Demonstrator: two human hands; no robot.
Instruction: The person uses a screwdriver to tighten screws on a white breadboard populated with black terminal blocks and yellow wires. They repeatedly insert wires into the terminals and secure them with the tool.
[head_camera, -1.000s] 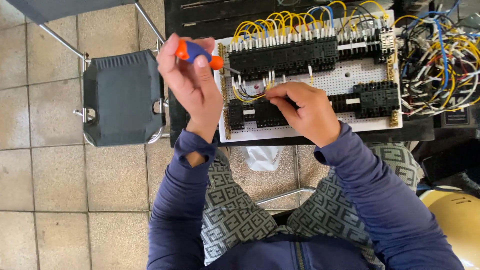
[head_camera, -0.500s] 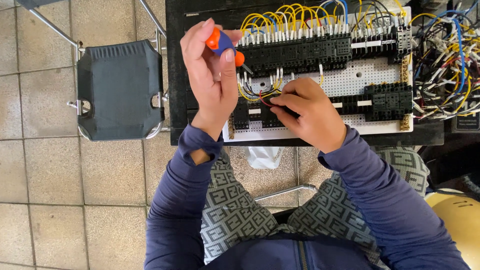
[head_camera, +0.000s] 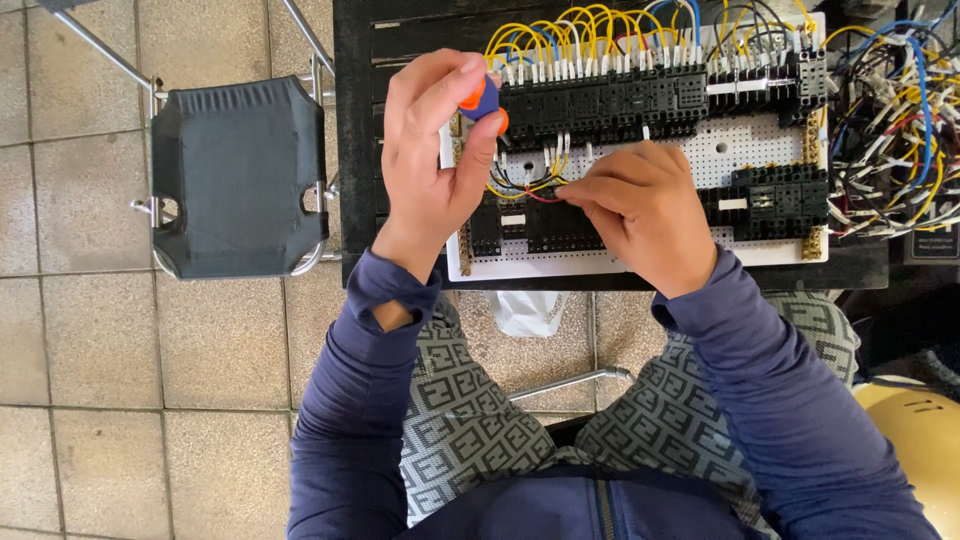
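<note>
The fingers (head_camera: 470, 75) of the left hand (head_camera: 430, 160) are closed round the orange handle of a screwdriver (head_camera: 483, 98), held upright over the left end of the white perforated wiring board (head_camera: 745, 150). The right hand (head_camera: 640, 210) rests on the board just beside it, fingers pinched together on a thin red wire (head_camera: 545, 197) among the black terminal blocks (head_camera: 610, 100). The board lies on a dark tabletop (head_camera: 355, 150); a black chair (head_camera: 235, 175) stands to its left on the tiled floor (head_camera: 100, 350).

screwdriver (head_camera: 484, 100): shaft hidden by left hand (head_camera: 435, 150) | yellow helmet (head_camera: 915, 440): cut off at edge
</note>
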